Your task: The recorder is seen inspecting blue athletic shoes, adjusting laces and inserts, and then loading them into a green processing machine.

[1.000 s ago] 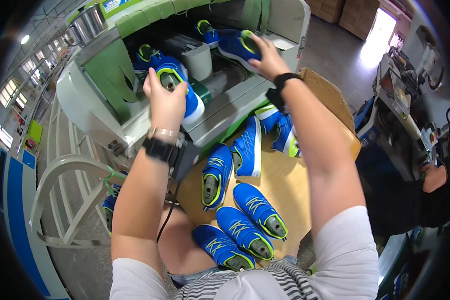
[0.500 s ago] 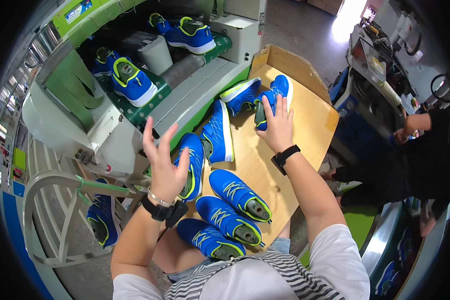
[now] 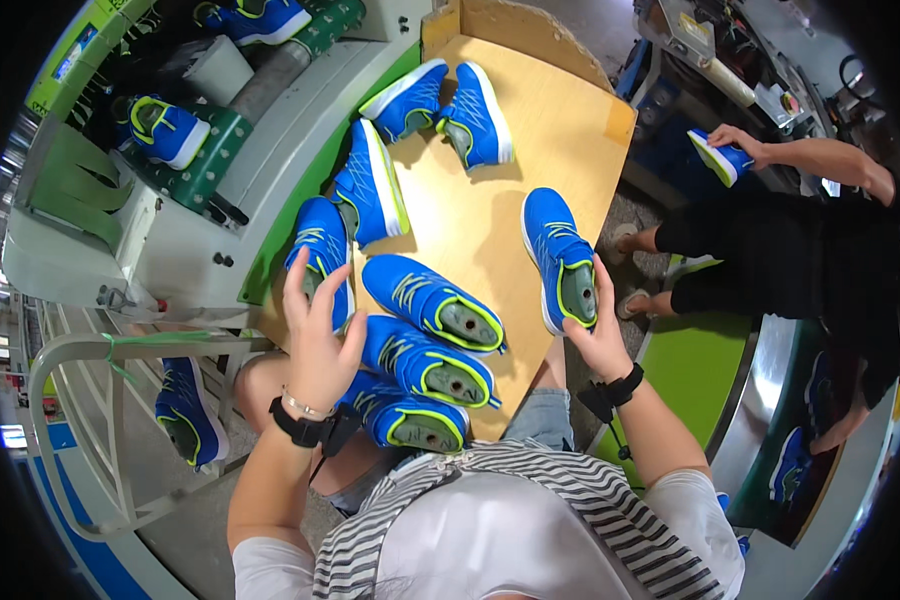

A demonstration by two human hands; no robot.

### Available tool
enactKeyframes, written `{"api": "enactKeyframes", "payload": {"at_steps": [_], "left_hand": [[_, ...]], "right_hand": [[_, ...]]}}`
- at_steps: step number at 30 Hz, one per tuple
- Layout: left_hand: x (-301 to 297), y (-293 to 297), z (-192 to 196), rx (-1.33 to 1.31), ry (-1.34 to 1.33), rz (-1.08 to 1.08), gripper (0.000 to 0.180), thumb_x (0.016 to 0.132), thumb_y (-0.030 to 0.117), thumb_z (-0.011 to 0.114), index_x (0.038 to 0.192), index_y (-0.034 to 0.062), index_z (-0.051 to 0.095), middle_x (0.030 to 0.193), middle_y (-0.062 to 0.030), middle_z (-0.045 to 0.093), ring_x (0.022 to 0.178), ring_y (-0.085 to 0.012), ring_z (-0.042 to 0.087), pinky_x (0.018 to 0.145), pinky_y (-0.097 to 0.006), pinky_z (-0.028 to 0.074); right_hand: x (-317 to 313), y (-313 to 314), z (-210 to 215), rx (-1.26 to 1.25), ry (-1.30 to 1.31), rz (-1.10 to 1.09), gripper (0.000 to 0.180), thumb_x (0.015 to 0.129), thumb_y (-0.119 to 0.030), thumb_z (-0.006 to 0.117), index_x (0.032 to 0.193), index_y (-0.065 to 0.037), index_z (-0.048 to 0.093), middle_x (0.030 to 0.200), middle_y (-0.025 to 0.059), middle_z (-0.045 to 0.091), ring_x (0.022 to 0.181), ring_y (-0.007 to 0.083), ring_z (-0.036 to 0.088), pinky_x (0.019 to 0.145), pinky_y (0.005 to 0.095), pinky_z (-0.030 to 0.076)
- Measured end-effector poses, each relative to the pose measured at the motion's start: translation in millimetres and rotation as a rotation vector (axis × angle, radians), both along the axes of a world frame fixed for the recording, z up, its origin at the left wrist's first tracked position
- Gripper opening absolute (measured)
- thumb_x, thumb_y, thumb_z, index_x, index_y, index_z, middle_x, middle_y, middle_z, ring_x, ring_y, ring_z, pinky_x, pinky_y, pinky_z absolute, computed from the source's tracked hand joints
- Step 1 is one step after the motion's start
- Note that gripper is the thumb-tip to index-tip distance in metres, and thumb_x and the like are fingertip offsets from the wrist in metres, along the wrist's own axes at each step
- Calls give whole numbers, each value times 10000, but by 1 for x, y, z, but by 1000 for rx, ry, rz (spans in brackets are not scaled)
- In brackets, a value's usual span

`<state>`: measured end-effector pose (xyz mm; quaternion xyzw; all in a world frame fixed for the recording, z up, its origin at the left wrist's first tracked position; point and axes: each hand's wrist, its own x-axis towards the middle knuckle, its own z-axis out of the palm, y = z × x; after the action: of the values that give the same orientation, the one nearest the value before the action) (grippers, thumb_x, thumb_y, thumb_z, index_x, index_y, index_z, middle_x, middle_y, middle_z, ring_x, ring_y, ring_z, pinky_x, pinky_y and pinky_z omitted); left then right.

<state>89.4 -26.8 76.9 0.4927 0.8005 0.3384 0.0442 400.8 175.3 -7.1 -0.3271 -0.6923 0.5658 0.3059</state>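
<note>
My right hand [image 3: 602,335] grips a blue sports shoe [image 3: 555,240] by its heel end, thumb at the back, over the right edge of the wooden board [image 3: 560,130]. The shoe has a white sole, lime trim and a dark green last inside. My left hand [image 3: 322,335] has its fingers spread and holds nothing. It is in front of a blue shoe [image 3: 320,232] and beside several lasted shoes [image 3: 435,300] lying in a slanted row near me. Farther back on the board are a shoe on its side [image 3: 375,185] and two more shoes [image 3: 478,115].
At left, a machine with a green conveyor belt [image 3: 205,165] carries more shoes. A metal-railed rack [image 3: 120,350] holds one shoe [image 3: 185,410]. Cardboard [image 3: 540,35] edges the board's far end. At right, a co-worker's hand [image 3: 740,145] holds a shoe beside another machine.
The view has shifted, so the board sits higher and further left. My right hand has left the shoe at the far end and now holds another nearer me. The co-worker's arm has risen with a shoe.
</note>
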Motion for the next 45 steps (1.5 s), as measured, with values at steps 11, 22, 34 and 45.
{"api": "enactKeyframes", "payload": {"at_steps": [11, 22, 34, 45], "left_hand": [[27, 34, -46, -177, -181, -310, 600, 974, 368, 608, 1465, 65, 445, 1523, -197, 437, 1411, -418, 396, 1131, -548, 327], [-26, 199, -66, -179, -837, -146, 469, 1013, 397, 567, 1254, -2, 620, 1070, -116, 697, 974, -220, 657, 860, -361, 523], [-46, 314, -95, -149, -1054, 49, 456, 849, 496, 772, 846, 66, 621, 719, -47, 606, 654, -150, 610, 596, -356, 537], [-21, 228, -68, -251, -566, -262, 1181, 662, 305, 919, 1545, 7, 193, 1309, -233, 572, 1269, -346, 540, 1121, -354, 393]], "right_hand": [[-20, 5, -8, 73, -44, -183, 818, 809, -14, 629, 1548, -57, 280, 1466, 179, 433, 1350, 278, 450, 1128, 373, 361], [-22, 30, 4, -86, 250, -472, 755, 874, 25, 605, 1540, -40, 255, 1503, 171, 391, 1357, 258, 425, 1138, 375, 341], [-45, 70, -21, 148, -51, -419, 775, 856, -74, 657, 1526, -26, 270, 1485, 215, 382, 1387, 340, 396, 1157, 410, 317], [-53, 97, -2, 5, -61, -331, 875, 790, -136, 747, 1513, 6, 276, 1476, 232, 392, 1368, 358, 419, 1146, 404, 339]]}}
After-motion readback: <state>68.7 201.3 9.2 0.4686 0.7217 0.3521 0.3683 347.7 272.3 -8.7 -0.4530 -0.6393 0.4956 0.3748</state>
